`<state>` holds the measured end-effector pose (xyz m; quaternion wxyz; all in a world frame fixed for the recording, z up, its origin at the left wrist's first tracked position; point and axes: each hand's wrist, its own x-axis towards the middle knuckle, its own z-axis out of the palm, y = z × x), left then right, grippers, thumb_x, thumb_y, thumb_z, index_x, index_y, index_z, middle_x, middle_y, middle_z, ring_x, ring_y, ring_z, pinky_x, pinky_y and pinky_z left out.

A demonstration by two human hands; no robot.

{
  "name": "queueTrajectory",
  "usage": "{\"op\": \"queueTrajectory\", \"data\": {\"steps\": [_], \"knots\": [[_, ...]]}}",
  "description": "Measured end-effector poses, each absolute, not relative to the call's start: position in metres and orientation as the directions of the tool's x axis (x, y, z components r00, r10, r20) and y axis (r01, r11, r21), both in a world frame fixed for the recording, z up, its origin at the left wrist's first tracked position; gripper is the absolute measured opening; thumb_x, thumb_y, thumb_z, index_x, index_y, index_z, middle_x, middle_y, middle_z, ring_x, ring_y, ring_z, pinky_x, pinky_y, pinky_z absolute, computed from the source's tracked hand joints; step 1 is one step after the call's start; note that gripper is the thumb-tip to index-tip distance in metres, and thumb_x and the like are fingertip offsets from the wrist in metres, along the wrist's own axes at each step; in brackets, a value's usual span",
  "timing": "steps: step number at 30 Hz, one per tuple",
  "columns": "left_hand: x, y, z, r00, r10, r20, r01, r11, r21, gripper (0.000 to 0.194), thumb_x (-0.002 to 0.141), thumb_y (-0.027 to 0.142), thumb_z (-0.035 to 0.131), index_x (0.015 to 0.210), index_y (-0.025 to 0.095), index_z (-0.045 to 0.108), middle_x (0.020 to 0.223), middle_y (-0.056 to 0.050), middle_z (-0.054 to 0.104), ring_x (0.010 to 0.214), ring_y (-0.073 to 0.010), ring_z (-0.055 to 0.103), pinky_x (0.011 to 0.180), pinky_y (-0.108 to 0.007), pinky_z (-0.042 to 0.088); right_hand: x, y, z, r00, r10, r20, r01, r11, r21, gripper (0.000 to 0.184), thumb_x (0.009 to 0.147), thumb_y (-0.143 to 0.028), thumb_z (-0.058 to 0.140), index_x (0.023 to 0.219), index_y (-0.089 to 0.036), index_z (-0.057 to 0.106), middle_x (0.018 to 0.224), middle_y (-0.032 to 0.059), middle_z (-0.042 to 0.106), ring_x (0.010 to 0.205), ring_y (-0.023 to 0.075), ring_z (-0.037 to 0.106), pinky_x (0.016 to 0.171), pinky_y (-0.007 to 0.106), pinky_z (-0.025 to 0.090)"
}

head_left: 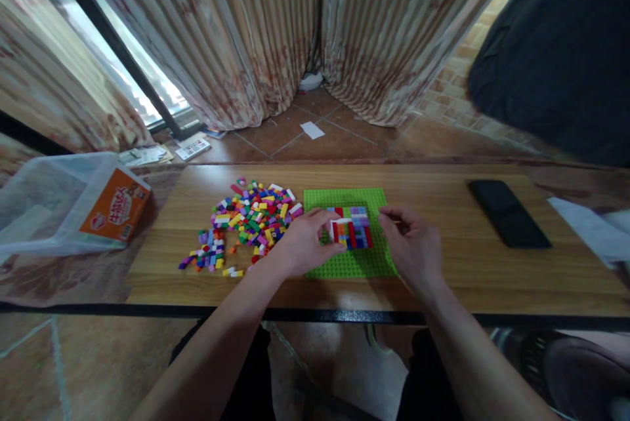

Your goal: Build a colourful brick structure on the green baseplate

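Observation:
A green studded baseplate (354, 265) lies on the table with a multicoloured block of toy bricks (359, 231) over its middle. My left hand (310, 242) reaches in from the left, thumb and forefinger closed around the left end of the bricks, where white, red and orange pieces show. Just right of the bricks, above the plate's right edge, is my right hand (416, 244). Its fingers are curled with the tips together; whatever they may hold is hidden.
A heap of loose bricks (260, 214) spreads left of the plate, with joined pieces (214, 250) nearer me. A black phone (509, 214) lies on the wooden table (467, 277) at right. Beyond the left end stands a clear plastic bin (49, 204). White papers (590, 231) sit far right.

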<state>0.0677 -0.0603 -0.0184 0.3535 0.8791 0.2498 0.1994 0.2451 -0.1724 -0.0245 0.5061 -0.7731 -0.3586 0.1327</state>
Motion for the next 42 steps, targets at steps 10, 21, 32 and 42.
{"op": "queueTrajectory", "data": {"steps": [10, 21, 32, 42], "knots": [[0.067, -0.062, -0.021, 0.812, 0.576, 0.096, 0.352, -0.614, 0.706, 0.046, 0.076, 0.023, 0.077, 0.119, 0.017, 0.063, 0.092, -0.003, 0.065, 0.081, -0.0171, 0.061, 0.072, -0.029, 0.05, 0.232, -0.168, -0.038, 0.489, 0.851, 0.193, 0.728, -0.275, -0.628, 0.052, 0.091, -0.051, 0.051, 0.125, -0.012, 0.06, 0.114, 0.0185, 0.067, 0.086, 0.0252, 0.066, 0.081, 0.044, 0.052], [0.077, -0.069, -0.03, 0.793, 0.598, 0.117, 0.309, -0.56, 0.769, 0.041, 0.079, 0.024, 0.074, 0.118, 0.019, 0.067, 0.083, -0.001, 0.066, 0.075, -0.016, 0.06, 0.069, -0.027, 0.048, 0.252, -0.167, -0.05, 0.496, 0.865, 0.077, 0.709, -0.352, -0.612, 0.066, 0.082, -0.062, 0.057, 0.131, -0.017, 0.056, 0.117, 0.0173, 0.069, 0.091, 0.0301, 0.069, 0.079, 0.045, 0.053], [0.081, -0.079, -0.043, 0.77, 0.622, 0.141, 0.308, -0.556, 0.772, 0.049, 0.085, 0.038, 0.068, 0.127, 0.015, 0.06, 0.102, -0.01, 0.069, 0.088, -0.0228, 0.067, 0.077, -0.034, 0.053, 0.271, -0.166, -0.058, 0.49, 0.872, 0.015, 0.728, -0.4, -0.557, 0.074, 0.077, -0.073, 0.056, 0.13, -0.02, 0.058, 0.108, 0.0166, 0.073, 0.08, 0.0333, 0.071, 0.066, 0.047, 0.055], [0.053, -0.033, -0.021, 0.567, 0.793, 0.223, 0.512, -0.551, 0.659, 0.024, 0.092, 0.028, 0.056, 0.109, 0.018, 0.069, 0.094, -0.007, 0.073, 0.088, -0.0197, 0.068, 0.083, -0.032, 0.054, 0.275, -0.163, -0.052, 0.531, 0.844, -0.074, 0.676, -0.475, -0.564, 0.084, 0.069, -0.078, 0.06, 0.128, -0.019, 0.061, 0.099, 0.0161, 0.075, 0.078, 0.0349, 0.072, 0.064, 0.046, 0.056]]}}
